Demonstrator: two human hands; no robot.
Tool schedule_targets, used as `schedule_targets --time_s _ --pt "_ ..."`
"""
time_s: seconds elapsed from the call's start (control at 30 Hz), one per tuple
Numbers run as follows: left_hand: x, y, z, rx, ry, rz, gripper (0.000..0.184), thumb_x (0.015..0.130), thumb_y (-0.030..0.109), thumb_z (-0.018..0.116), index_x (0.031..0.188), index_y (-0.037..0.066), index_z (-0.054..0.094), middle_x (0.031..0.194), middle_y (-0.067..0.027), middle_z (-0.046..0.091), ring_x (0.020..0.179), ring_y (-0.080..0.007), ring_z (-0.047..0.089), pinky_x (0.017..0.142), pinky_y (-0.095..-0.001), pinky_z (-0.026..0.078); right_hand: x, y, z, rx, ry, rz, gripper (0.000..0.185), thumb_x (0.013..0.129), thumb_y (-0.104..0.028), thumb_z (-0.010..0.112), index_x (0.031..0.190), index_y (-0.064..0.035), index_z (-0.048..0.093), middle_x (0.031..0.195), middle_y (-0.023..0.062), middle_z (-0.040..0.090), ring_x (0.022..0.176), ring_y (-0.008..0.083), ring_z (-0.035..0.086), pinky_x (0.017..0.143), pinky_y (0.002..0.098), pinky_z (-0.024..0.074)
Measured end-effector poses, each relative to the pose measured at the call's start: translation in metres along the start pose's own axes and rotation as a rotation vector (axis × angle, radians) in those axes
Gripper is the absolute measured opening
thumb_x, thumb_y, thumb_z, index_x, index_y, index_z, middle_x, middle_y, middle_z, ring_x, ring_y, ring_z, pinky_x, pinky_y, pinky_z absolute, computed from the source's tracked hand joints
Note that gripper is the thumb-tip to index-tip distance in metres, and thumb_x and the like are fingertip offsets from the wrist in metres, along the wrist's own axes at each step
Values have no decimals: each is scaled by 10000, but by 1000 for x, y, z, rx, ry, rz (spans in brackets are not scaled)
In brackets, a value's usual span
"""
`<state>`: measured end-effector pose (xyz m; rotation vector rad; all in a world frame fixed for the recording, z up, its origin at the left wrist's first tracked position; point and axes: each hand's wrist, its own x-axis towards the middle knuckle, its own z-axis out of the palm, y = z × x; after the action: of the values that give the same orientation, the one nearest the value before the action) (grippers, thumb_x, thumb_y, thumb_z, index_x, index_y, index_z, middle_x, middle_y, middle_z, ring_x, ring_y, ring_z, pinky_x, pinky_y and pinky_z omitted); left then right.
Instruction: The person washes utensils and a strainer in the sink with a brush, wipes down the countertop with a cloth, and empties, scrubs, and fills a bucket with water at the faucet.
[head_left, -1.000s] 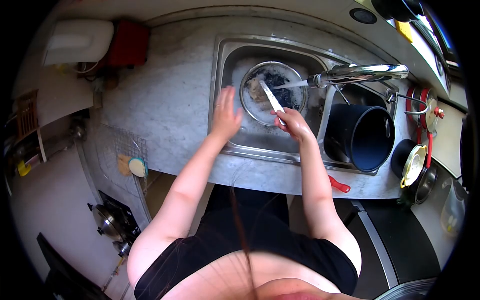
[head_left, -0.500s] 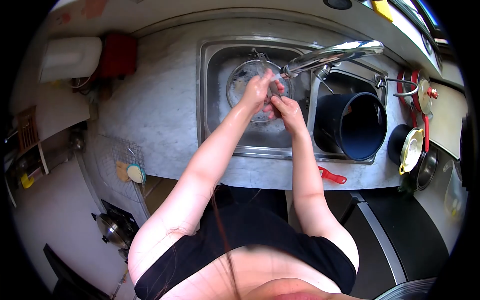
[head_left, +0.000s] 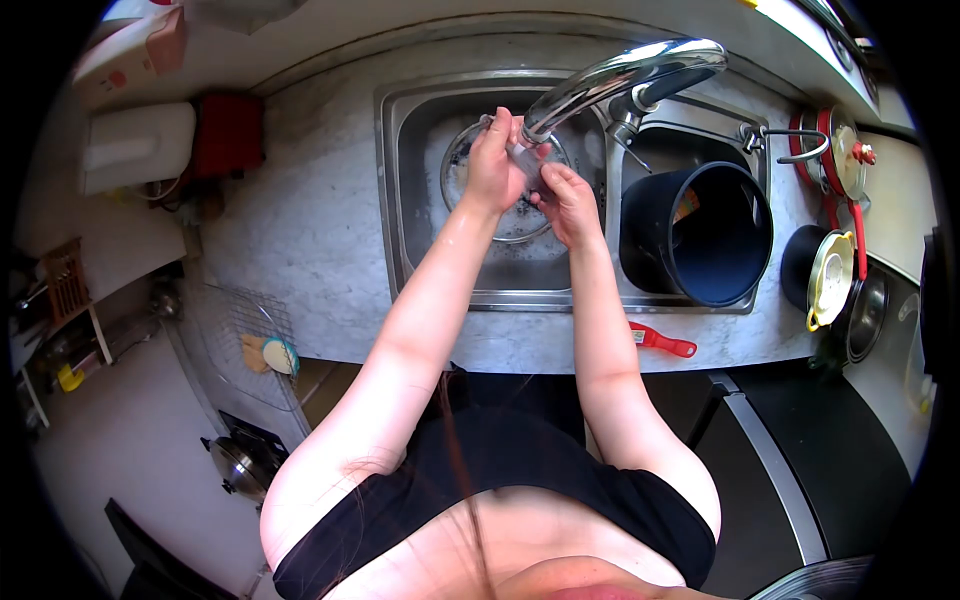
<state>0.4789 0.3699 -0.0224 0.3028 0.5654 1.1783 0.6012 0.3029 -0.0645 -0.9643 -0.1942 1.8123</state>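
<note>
My left hand (head_left: pixel 494 168) and my right hand (head_left: pixel 570 206) are together over the left sink basin (head_left: pixel 420 245), just below the faucet's spout. Between them is a flat, greyish, shiny utensil (head_left: pixel 526 167); its exact kind is hard to make out. Left fingers wrap one end of it, and the right thumb and fingers pinch the lower end. Beneath the hands a round, metal-rimmed vessel (head_left: pixel 450 190) lies in the basin, largely covered by my hands. The chrome faucet (head_left: pixel 590 85) arches over from the right.
A big dark blue pot (head_left: pixel 650 235) lies tilted in the right basin. A red-handled tool (head_left: pixel 665 341) rests on the front counter edge. Red-rimmed lids (head_left: pixel 850 165) and a yellow-rimmed strainer (head_left: pixel 830 280) stand at right. A wire rack (head_left: pixel 250 325) holds sponges at left.
My left hand has shifted up and left and turned, covering more of the utensil's upper end. The right hand stays on its lower end. The whole view has shifted slightly.
</note>
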Motion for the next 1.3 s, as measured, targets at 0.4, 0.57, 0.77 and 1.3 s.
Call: schedule_targets --time_s 0.4,0.57,0.77,1.3 --pt "-5 11 29 421 14 -58 489 971 269 496 1388 36 392 1135 -172 643 1085 -239 588 926 -348 450 -3 -7 0 -466 -20 -77 314 923 -345 603 790 -61 616 676 41 629 542 88 549 491 219 394" --pt "-7 17 5 671 -60 -5 470 977 279 490 1336 -22 451 1171 -166 632 1086 -234 588 957 -353 438 13 -12 35 -888 133 -394 378 946 -376 550 808 -28 598 636 35 583 514 113 501 495 281 392" --pt "-15 40 18 552 -45 -81 620 982 476 409 1371 -7 408 1311 -210 535 1175 -252 540 946 -368 440 6 -26 64 -589 -48 -237 191 928 -218 590 824 -58 578 644 14 580 469 89 497 433 239 398" --pt "-68 83 -21 446 71 -251 442 973 221 491 1334 -29 443 1218 -225 586 1043 -277 637 802 -365 564 16 -35 34 -49 -46 -204 420 807 -21 702 1194 -24 537 970 73 681 731 48 602 602 145 444"
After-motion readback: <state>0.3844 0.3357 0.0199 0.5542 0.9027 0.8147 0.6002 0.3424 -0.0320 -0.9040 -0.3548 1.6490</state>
